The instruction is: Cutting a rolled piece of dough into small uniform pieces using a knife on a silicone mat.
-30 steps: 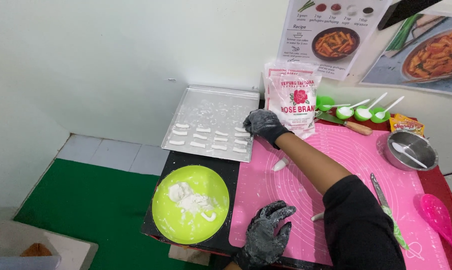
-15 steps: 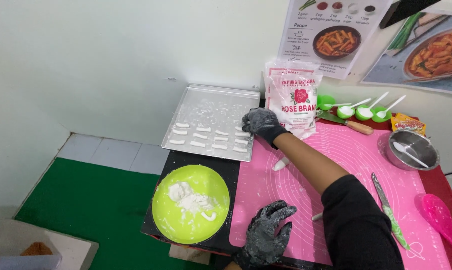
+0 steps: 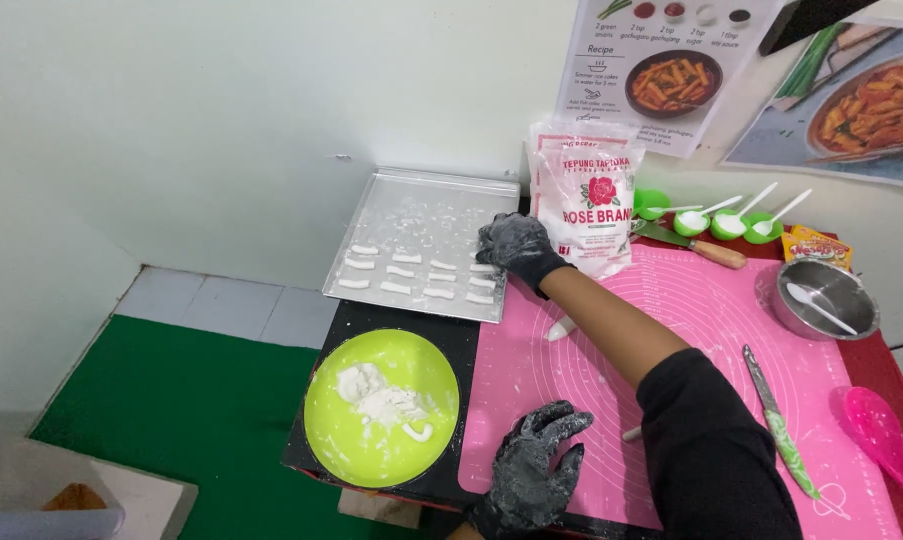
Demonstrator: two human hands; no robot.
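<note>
Our left hand (image 3: 531, 480) rests flat on the pink mat (image 3: 691, 340), gloved fingers loosely spread, empty | green plate (image 3: 381, 420) holds white dough | our right hand (image 3: 516, 250) reaches the metal tray (image 3: 421, 215), fingers curled over the dough sticks (image 3: 416, 278); whether they pinch one we cannot tell.

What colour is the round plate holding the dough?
Lime green plate, dusted white with flour; head view.
</note>
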